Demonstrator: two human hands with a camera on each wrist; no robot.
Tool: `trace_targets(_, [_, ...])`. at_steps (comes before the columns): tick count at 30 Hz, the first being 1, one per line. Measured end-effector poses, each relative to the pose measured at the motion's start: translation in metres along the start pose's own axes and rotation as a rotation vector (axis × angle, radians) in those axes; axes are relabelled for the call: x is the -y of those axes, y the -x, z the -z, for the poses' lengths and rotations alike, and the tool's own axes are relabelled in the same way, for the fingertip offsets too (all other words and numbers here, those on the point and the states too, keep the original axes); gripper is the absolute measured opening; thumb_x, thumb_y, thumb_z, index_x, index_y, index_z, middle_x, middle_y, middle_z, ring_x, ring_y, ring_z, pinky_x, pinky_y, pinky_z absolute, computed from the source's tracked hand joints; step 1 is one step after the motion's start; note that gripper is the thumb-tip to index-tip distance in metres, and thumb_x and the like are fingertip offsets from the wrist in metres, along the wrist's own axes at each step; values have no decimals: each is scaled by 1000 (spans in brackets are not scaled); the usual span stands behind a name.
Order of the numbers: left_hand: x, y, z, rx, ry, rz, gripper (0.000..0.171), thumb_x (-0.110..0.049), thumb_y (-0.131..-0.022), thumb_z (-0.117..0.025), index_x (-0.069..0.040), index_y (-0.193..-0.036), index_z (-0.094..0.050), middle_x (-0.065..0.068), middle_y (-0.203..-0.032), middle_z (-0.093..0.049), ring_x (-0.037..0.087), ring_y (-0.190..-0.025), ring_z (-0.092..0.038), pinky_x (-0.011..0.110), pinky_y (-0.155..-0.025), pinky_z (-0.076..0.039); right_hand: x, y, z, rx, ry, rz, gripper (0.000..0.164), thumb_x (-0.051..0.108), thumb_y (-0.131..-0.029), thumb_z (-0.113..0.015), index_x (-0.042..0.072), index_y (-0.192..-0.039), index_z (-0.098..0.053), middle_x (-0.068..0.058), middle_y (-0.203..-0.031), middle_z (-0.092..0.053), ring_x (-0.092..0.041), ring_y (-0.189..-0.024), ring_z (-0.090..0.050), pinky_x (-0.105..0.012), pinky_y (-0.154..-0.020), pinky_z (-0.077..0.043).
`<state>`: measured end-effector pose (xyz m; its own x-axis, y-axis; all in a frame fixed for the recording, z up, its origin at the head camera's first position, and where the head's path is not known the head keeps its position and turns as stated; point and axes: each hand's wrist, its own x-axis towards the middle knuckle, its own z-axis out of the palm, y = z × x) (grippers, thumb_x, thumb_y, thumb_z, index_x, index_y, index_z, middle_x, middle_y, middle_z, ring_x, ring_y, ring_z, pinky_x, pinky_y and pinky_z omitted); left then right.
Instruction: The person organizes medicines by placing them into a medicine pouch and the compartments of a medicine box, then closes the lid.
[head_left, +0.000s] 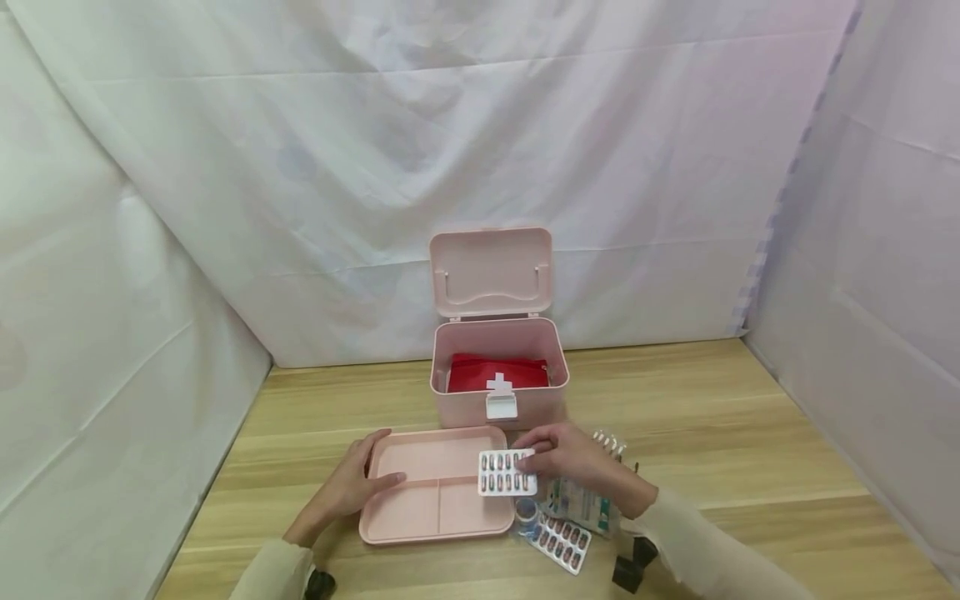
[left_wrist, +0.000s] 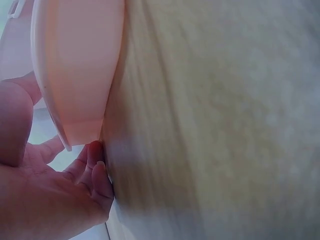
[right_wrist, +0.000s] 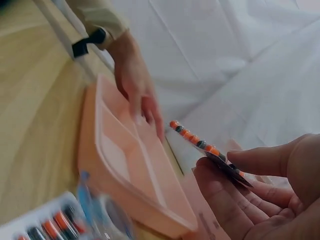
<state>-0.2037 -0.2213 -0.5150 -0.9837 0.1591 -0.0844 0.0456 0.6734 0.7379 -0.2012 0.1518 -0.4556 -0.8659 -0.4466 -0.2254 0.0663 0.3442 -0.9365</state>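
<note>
My right hand (head_left: pixel 573 457) pinches a blister pack of capsules (head_left: pixel 495 473) between thumb and fingers, above the right side of a pink divided tray (head_left: pixel 438 450). Seen edge-on in the right wrist view, the held pack (right_wrist: pixel 192 140) shows orange and dark capsules. At the tray's left end, my left hand (head_left: pixel 352 479) grips the rim, thumb over the inside and fingers along the outer wall. The tray's compartments hold nothing. Just right of it, a second blister pack (head_left: pixel 564 543) lies on the table beside a small clear-and-blue round item (head_left: pixel 527 510).
Behind the tray stands a pink box (head_left: pixel 461 408) with its lid (head_left: pixel 491 271) raised and a red pouch (head_left: pixel 480 372) inside. A clear packet with teal print (head_left: pixel 583 505) and some white-tipped sticks (head_left: pixel 609 444) lie near my right forearm. White curtains (head_left: pixel 337 208) enclose the table.
</note>
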Motion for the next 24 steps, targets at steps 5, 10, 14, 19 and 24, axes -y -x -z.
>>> trace_targets(5, [1,-1,-2,-4,4,4,85,-36,-81,-82,-11,-149,-39,23,-134,-47,32,-116,-52,53,-99,-45,5,-10,-29,59,-39,16,29,14,-84,-78,6,-111,-72,-6,-91,-75,-17,-80,-70,-34,-71,-59])
trace_targets(10, [0,-1,-2,-4,0,-2,84,-37,-81,-82,-11,-149,-39,23,-135,-47,32,-118,-51,55,-101,-44,11,-20,-54,60,-41,3,22,11,-83,-79,9,-104,-74,-7,-106,-70,-16,-79,-69,-32,-67,-59])
trace_targets(14, [-1,1,-1,-4,-3,-14,84,-37,-81,-82,-11,-149,-40,23,-136,-47,35,-123,-50,58,-104,-41,15,-29,-71,73,-105,41,17,3,-83,-77,2,-100,-74,-21,-134,-45,-17,-80,-69,-35,-67,-61])
trace_targets(19, [-1,1,0,-1,-8,-38,83,-36,-82,-81,-9,-149,-40,24,-137,-46,37,-124,-49,57,-105,-40,20,-38,-92,63,-74,48,17,1,-81,-78,3,-98,-74,-14,-88,-73,-15,-70,-69,-34,-63,-60])
trace_targets(24, [-2,0,1,4,-4,-26,84,-36,-81,-81,-10,-149,-39,22,-134,-48,32,-117,-52,51,-99,-45,22,-46,-109,55,2,79,16,3,-80,-79,5,-95,-75,-5,-76,-73,-10,-68,-67,-25,-60,-57])
